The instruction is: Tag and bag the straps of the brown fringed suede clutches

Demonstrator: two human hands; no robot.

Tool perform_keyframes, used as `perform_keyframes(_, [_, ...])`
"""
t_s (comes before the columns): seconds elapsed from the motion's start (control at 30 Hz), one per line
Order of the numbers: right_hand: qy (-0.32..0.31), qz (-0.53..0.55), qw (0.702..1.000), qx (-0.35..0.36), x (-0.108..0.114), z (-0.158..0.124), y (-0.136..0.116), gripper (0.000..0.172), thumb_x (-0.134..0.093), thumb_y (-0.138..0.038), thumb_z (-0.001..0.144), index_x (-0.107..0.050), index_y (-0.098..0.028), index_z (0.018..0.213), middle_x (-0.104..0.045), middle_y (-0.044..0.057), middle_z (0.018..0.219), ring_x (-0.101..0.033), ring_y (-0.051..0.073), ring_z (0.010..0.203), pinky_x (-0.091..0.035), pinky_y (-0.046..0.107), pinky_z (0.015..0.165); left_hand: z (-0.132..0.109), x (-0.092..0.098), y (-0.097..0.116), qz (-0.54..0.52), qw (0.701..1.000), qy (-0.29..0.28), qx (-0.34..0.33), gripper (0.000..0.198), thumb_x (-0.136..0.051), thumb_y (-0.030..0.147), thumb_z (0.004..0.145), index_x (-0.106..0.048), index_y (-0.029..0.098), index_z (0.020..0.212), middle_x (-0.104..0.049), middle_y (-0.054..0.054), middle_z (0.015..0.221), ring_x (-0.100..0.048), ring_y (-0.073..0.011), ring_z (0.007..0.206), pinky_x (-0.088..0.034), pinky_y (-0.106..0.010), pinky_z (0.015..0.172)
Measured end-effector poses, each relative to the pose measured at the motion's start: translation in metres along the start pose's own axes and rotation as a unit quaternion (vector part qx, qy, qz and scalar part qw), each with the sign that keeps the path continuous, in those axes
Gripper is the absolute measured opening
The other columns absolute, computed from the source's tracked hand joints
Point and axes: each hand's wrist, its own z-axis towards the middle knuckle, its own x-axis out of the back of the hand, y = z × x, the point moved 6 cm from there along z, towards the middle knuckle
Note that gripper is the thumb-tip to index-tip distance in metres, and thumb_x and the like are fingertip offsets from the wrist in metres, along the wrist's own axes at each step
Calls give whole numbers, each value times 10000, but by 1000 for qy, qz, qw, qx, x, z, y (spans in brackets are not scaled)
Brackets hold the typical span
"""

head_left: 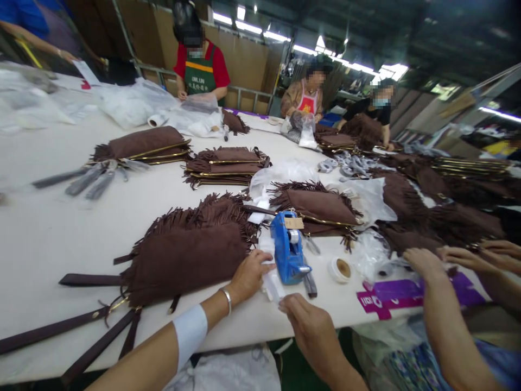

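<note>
The right hand point(311, 324) pinches the near end of a white strip point(273, 287) at the table point(49, 228), beside a blue dispenser point(287, 252). The left hand point(247, 278) touches the strip higher up; whether it grips cannot be told. A brown bag point(189, 263) lies beside that hand.

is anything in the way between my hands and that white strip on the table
Nothing visible: the left hand rests on the white strip, and the right hand is at its near end. The blue tape dispenser stands beside it, to the right, not between.
</note>
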Motion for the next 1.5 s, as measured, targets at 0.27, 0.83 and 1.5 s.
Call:
perform_keyframes(0.27, [-39,284,946,-153,24,12,-10,252,-422,-366,944,-553,-212,793,-434,-49,554,-444,112,497,-349,224,501,-3,78,0,-255,958,41,123,378,-438,113,863,-611,155,1197,-619,-102,1211,-570,-207,1068,-425,-389,988])
perform_keyframes(0.83, [-187,568,768,-228,-130,49,-106,386,-610,-546,792,-562,-164,807,-367,-88,481,-230,49,406,-129,198,405,-206,125,-2,-414,802,85,422,225,-670,336,717,-582,143,642,-641,-16,567,-539,-135,517,-360,-233,530])
perform_keyframes(1.5, [-214,239,943,-84,-204,99,-205,282,-512,-460,878,-570,-206,772,-605,-7,537,-546,144,465,-330,236,492,-367,151,-26,-385,737,213,513,342,-656,448,754,-529,148,651,-514,28,602,-451,-129,589,-310,-239,570])
